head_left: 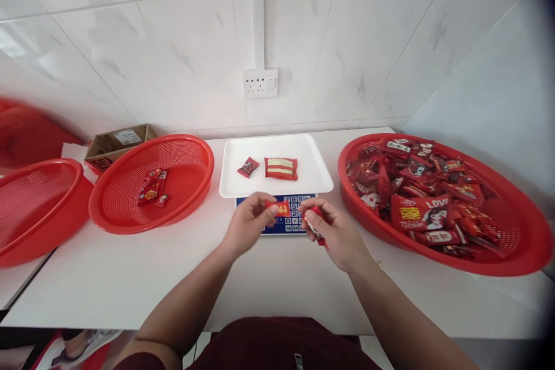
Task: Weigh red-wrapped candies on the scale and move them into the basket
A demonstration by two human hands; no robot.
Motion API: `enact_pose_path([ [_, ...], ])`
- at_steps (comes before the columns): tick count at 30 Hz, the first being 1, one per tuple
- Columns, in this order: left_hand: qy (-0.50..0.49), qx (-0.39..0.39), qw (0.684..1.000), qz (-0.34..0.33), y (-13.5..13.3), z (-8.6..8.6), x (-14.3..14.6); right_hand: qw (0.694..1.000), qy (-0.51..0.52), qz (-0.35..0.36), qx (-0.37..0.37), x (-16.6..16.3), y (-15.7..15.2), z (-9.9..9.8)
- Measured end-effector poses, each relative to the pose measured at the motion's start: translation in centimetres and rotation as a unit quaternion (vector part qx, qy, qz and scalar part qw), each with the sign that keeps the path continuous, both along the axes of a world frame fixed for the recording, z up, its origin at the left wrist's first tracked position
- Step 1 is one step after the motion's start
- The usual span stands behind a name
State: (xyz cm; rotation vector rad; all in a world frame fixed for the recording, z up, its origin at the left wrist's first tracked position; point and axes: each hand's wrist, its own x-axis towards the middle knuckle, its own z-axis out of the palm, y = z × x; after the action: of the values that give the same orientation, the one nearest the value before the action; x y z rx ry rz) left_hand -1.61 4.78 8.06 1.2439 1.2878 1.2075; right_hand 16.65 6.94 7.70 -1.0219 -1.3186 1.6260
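My left hand (251,221) pinches a small red candy packet (281,208) just above the blue keypad (291,214) of a scale. Close beside it, my right hand (333,232) is closed on another small red and white packet (315,224). Behind both hands the scale's white tray (312,182) carries a small dark red packet (248,167) and a larger red and cream packet (281,168).
A big red basket (515,254) heaped with red sweets packets (422,196) stands at the right. A red basket (191,153) with a few packets (154,186) sits left of the scale, another red basket (26,243) further left, a cardboard box (113,143) behind. A wall socket (260,82) is above.
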Motion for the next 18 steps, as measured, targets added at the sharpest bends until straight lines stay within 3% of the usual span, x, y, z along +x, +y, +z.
enact_pose_path([
  [3,0.177,0.057,0.979,0.082,2.1,0.3,-2.2,0.995,0.075,-0.022,-0.060,0.3,0.2,-0.3],
  [6,0.365,0.115,0.916,0.117,2.9,0.3,-2.7,0.989,0.102,-0.020,-0.107,0.4,-0.3,-0.5],
  [8,0.427,0.155,0.882,0.124,1.8,0.0,-1.9,0.983,0.112,-0.018,-0.147,0.3,-0.8,-1.0],
  [10,0.425,0.193,0.881,0.074,-0.3,-0.5,-0.4,0.970,0.140,-0.024,-0.195,0.1,-1.4,-1.7],
  [14,0.374,0.233,0.880,-0.177,-4.6,-1.9,2.5,0.930,0.215,-0.065,-0.293,-1.1,-2.9,-3.6],
  [16,0.375,0.208,0.873,-0.233,-5.6,-2.6,3.2,0.905,0.234,-0.091,-0.345,-1.8,-3.6,-4.2],
  [18,0.374,0.174,0.877,-0.245,-5.8,-3.2,3.5,0.882,0.240,-0.103,-0.393,-2.3,-4.2,-4.7],
])
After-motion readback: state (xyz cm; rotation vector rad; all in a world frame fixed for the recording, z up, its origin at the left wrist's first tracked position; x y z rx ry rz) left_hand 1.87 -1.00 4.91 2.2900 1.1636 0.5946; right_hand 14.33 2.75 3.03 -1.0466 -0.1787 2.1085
